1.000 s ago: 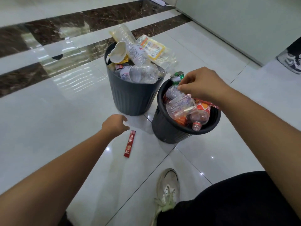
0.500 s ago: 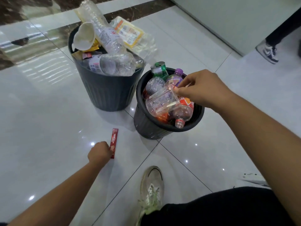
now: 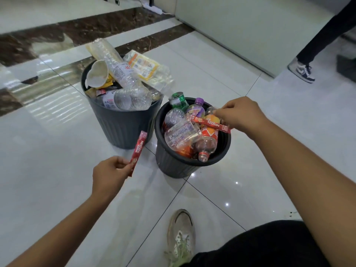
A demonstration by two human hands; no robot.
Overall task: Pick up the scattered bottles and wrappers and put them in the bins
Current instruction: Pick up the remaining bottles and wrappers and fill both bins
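Both bins (image 3: 192, 166) look full. My left hand (image 3: 109, 175) pinches one red wrapper (image 3: 138, 151) above the floor; my right hand (image 3: 240, 114) pinches another wrapper (image 3: 211, 123) over the near bin's rim. I think only these two are left.

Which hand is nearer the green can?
Right. The right hand hovers over the same bin, just right of the green can; the left hand is lower, outside it.
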